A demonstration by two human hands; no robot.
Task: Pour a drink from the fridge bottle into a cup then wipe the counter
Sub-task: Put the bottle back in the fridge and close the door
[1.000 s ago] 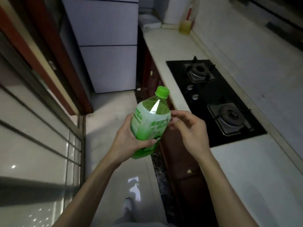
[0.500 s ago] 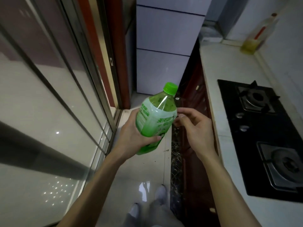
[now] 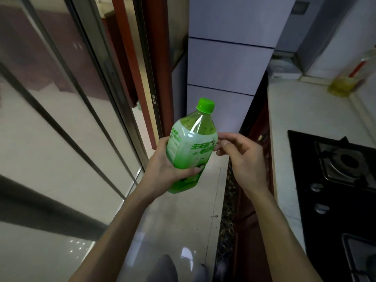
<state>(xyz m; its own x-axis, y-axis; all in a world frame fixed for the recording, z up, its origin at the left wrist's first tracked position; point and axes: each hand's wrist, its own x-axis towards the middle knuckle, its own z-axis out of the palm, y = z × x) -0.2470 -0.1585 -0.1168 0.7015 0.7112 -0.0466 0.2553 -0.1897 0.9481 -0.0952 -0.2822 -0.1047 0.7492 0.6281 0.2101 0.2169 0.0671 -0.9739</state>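
Observation:
A green plastic bottle [image 3: 190, 147] with a green screw cap and a pale green label is tilted slightly right in front of me, above the floor. My left hand [image 3: 164, 171] grips its lower body from the left, thumb across the front. My right hand [image 3: 240, 157] is just right of the bottle, its loosely curled fingertips touching the label's right side. The cap is on. The white fridge [image 3: 227, 64] stands closed straight ahead. The white counter [image 3: 305, 119] runs along the right. No cup is in view.
A black gas hob [image 3: 337, 176] is set into the counter at right. A bottle of yellow oil [image 3: 348, 80] stands in the far counter corner. A glass sliding door [image 3: 61, 119] fills the left. Dark red cabinet fronts [image 3: 256, 180] sit below the counter.
The view has swung left, from counter and hob to door and fridge. The bottle stays in my left hand, slightly more upright. My right hand stays at its side.

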